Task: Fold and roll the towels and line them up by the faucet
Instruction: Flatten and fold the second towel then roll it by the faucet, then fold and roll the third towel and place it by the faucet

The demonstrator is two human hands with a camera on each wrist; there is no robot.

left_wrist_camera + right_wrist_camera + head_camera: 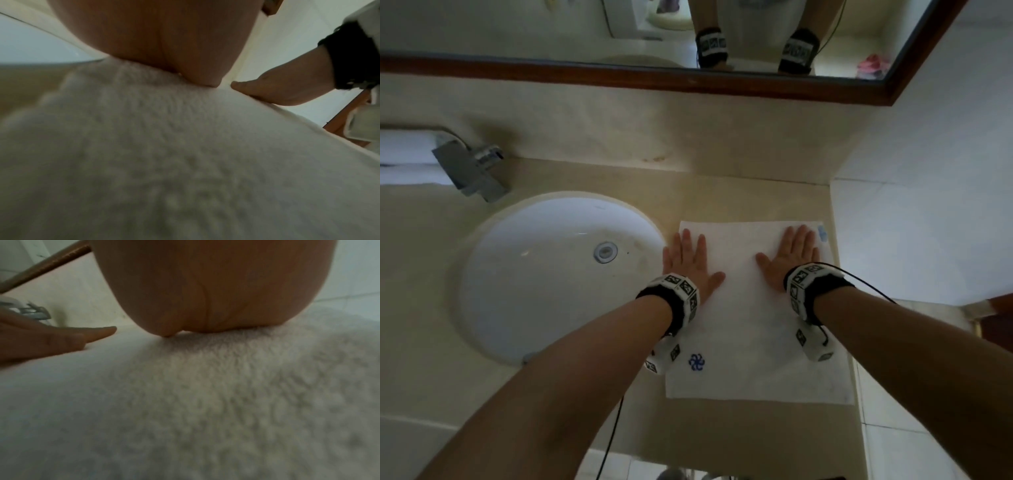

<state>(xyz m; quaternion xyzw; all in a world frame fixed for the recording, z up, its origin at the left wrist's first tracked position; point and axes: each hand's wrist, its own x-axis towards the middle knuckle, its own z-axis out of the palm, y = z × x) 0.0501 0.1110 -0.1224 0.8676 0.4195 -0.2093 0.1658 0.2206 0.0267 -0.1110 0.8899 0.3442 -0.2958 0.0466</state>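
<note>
A white towel [743, 318] with a blue flower mark lies flat on the beige counter [739, 195], right of the sink. My left hand [688, 262] presses flat on its far left part, fingers straight. My right hand [792, 255] presses flat on its far right part, near a blue mark at the towel's corner. In the left wrist view the heel of my left hand [164, 40] sits on the fluffy towel [164, 162]. The right wrist view shows my right hand [216, 288] on the towel [205, 402]. A chrome faucet [472, 168] stands at the far left.
An oval white sink [544, 277] lies left of the towel. White rolled towels [407, 157] lie behind the faucet at the left edge. A wood-framed mirror [688, 78] hangs above the counter. A white tiled wall [928, 205] closes the right side.
</note>
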